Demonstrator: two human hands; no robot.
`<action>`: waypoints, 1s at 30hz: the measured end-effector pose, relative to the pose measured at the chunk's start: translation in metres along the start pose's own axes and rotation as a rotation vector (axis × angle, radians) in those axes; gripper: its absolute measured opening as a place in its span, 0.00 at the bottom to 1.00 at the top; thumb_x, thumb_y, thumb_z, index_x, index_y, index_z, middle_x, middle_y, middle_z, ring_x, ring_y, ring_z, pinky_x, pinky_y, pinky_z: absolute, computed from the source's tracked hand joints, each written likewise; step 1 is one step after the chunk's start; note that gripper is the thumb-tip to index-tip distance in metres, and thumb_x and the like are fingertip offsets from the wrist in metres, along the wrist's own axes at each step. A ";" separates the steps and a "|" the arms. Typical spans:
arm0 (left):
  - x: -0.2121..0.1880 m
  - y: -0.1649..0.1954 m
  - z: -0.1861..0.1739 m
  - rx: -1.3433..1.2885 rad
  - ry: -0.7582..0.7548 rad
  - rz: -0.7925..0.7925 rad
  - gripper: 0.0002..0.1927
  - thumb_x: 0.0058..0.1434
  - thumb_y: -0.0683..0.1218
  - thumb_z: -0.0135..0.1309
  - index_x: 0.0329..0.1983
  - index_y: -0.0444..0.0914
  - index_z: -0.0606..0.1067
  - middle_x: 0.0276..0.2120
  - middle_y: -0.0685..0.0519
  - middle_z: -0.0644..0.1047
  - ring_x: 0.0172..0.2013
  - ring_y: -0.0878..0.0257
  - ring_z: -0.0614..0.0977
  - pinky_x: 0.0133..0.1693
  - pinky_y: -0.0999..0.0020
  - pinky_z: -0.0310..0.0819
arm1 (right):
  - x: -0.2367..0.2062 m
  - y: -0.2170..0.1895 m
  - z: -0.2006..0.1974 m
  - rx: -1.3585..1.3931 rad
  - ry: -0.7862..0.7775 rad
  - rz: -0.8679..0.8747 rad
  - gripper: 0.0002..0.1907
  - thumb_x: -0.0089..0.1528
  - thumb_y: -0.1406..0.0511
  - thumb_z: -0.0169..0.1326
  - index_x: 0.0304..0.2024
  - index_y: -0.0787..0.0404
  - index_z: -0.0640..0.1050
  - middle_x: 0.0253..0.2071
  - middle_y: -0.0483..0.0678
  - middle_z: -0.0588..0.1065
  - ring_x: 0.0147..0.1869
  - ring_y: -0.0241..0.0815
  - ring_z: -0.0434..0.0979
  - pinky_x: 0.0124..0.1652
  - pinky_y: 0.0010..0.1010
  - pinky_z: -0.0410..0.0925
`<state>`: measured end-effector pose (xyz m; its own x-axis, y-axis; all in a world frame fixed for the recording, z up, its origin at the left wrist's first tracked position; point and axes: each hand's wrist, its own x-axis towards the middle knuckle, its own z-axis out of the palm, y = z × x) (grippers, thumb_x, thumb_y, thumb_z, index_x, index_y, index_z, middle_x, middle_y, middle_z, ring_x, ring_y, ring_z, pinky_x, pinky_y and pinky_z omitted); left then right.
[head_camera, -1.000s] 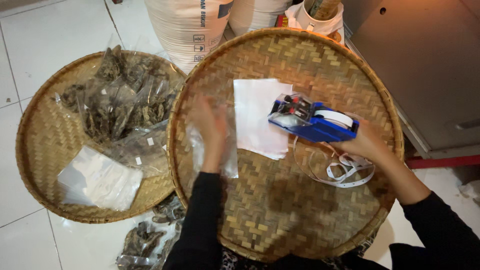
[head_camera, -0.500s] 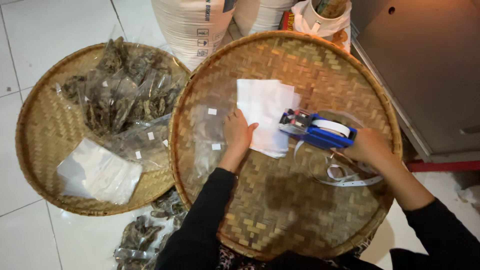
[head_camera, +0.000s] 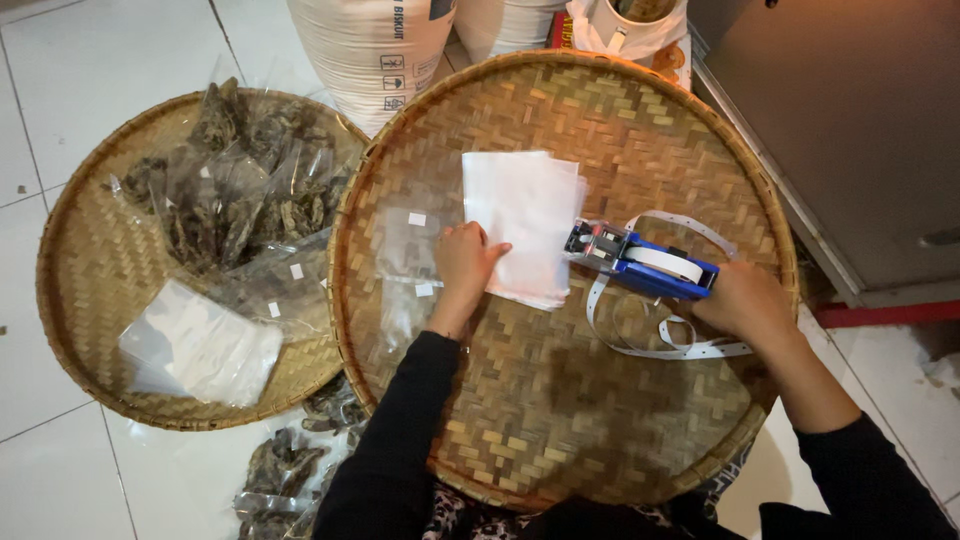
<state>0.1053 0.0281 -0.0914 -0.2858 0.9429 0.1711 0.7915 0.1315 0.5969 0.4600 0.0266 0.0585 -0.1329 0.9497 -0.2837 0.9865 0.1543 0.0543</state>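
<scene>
We look down on a big woven tray (head_camera: 560, 420) where a stack of clear bags (head_camera: 525, 225) lies near its far edge. The left hand (head_camera: 466, 262) now rests on the stack's near left corner, fingers curled and pressing the top bag flat; a second ago it was over on the tray's left side, by two loose bags (head_camera: 410, 255) already bearing small white stickers. The right hand (head_camera: 745, 300) wraps shut around the grip of a blue label gun (head_camera: 640, 262), which has dropped from above the stack to the stack's right edge, nose touching the bags. Spent backing tape (head_camera: 650, 335) curls beneath it. We judge the next bag is pinned and ready for its label. A smaller tray (head_camera: 70, 330) to the left holds filled packets (head_camera: 240, 190).
</scene>
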 end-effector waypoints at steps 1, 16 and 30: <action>0.001 -0.003 0.003 -0.019 0.013 0.011 0.22 0.47 0.59 0.71 0.26 0.37 0.77 0.31 0.48 0.80 0.39 0.45 0.79 0.42 0.50 0.71 | 0.000 0.001 0.002 -0.007 0.028 -0.023 0.21 0.54 0.46 0.63 0.41 0.50 0.86 0.37 0.58 0.82 0.42 0.59 0.83 0.43 0.48 0.75; 0.014 -0.009 0.004 -0.512 0.164 -0.063 0.10 0.61 0.50 0.62 0.36 0.39 0.83 0.29 0.50 0.83 0.28 0.56 0.83 0.33 0.61 0.76 | 0.009 0.014 0.016 0.004 0.002 0.029 0.23 0.53 0.47 0.66 0.39 0.57 0.86 0.34 0.59 0.82 0.38 0.58 0.84 0.40 0.47 0.76; 0.022 -0.041 -0.076 0.220 0.652 -0.141 0.25 0.51 0.48 0.61 0.50 0.33 0.73 0.46 0.37 0.76 0.46 0.42 0.77 0.43 0.51 0.69 | 0.040 0.002 -0.004 0.399 0.264 -0.256 0.42 0.43 0.53 0.70 0.59 0.56 0.77 0.45 0.55 0.82 0.45 0.54 0.83 0.43 0.42 0.73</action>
<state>0.0252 0.0201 -0.0522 -0.6050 0.5458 0.5797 0.7943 0.3633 0.4870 0.4560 0.0656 0.0516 -0.3420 0.9396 0.0129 0.8724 0.3226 -0.3672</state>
